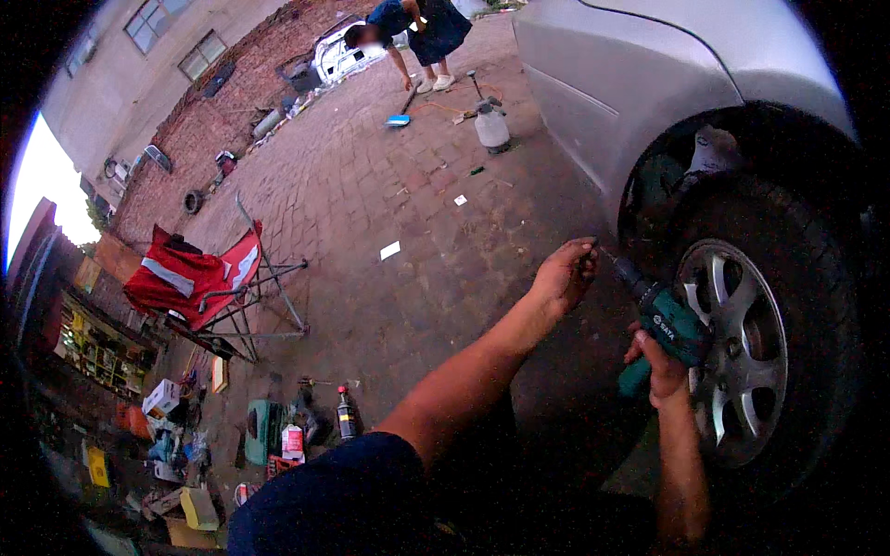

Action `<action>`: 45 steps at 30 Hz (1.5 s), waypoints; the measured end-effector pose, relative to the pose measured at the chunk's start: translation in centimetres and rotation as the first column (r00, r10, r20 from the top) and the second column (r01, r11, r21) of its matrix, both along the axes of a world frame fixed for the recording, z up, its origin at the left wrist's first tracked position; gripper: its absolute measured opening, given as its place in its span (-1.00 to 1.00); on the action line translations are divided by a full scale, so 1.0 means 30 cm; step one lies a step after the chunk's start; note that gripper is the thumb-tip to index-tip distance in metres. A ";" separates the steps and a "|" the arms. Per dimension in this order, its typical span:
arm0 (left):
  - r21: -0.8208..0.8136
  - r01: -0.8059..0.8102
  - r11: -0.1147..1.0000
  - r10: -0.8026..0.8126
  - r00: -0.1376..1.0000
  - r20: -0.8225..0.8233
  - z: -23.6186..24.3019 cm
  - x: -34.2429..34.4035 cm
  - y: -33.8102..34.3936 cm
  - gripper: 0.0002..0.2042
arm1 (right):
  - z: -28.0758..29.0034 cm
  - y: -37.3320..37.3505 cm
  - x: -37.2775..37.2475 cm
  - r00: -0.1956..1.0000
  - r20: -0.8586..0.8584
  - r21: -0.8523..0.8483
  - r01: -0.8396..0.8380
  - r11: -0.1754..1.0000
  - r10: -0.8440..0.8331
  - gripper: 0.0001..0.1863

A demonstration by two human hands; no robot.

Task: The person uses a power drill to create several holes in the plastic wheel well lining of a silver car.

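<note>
My right hand (662,369) is wrapped round the grip of a green and black cordless drill (679,326), held in front of the car wheel (742,343). The drill's bit points up and to the left, toward the car's wheel arch edge. At the tip of the bit, my left hand (564,276) has its fingers pinched together. Whatever they hold is too small and dark to make out. Behind the drill, the wheel's silver spoked rim and black tyre sit under the silver car body (621,93).
A red folding chair (218,283) stands to the left on the paving. Bottles, a green case (263,431) and boxes lie at the lower left. A pump sprayer (491,128) stands further off. Beyond it, a person (417,37) bends toward a blue dustpan (398,120).
</note>
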State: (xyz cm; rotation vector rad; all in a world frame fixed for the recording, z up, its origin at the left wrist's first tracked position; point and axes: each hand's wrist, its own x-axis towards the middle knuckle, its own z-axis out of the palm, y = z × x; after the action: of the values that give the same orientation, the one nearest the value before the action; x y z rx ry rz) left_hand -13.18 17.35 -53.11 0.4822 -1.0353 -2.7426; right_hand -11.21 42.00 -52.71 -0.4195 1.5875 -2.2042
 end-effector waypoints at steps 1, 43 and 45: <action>0.005 0.003 1.000 -0.003 1.000 0.000 -0.007 -0.005 0.002 -0.79 | 0.001 0.005 -0.002 1.000 0.000 0.005 0.003 1.000 -0.003 -0.67; -0.246 0.301 0.921 -0.296 0.953 0.057 0.107 0.051 -0.035 -0.85 | 0.074 0.056 0.052 1.000 0.012 0.022 0.008 1.000 -0.008 -0.76; -0.170 0.407 0.897 -0.413 0.911 0.001 0.090 0.040 -0.057 -0.84 | 0.059 0.060 0.044 1.000 0.009 0.043 -0.008 0.999 0.007 -0.75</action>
State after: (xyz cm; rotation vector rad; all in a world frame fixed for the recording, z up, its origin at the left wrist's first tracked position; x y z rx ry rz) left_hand -11.97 15.64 -50.40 0.2042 -1.4937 -2.9622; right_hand -9.90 43.81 -50.93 -0.4022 1.6233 -2.1592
